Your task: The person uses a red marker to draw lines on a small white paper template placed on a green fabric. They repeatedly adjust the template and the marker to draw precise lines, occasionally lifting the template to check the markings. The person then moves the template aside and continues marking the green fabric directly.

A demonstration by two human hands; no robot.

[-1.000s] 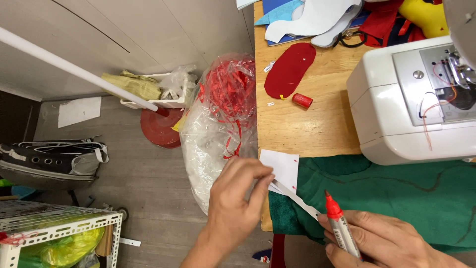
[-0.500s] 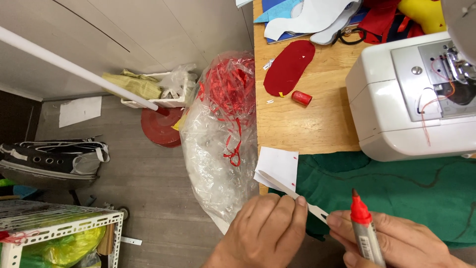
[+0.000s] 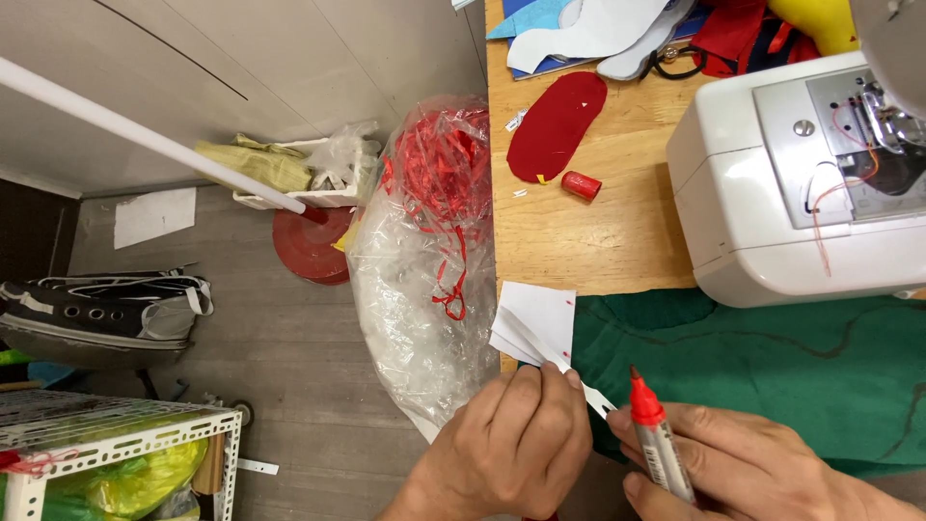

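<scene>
My left hand [image 3: 511, 449] pinches a folded white paper piece [image 3: 533, 323] by its lower edge, at the left edge of a wooden table [image 3: 598, 241]. My right hand [image 3: 762, 473] grips an uncapped red marker [image 3: 658, 439] with its tip pointing up, close to the paper's thin tail. Green fabric [image 3: 772, 371] lies under both hands. The marker's red cap [image 3: 581, 185] rests on the table beside an oval red felt piece [image 3: 557, 125].
A white sewing machine [image 3: 801, 183] stands at the right on the table. A clear plastic bag of red scraps [image 3: 429, 251] hangs by the table's left edge. White and blue cut shapes [image 3: 588, 29] lie at the far edge. Shoes [image 3: 106, 309] and a wire rack [image 3: 116, 434] sit on the floor.
My left hand has slid down toward me along the paper. My right hand with the marker has also dropped lower in view.
</scene>
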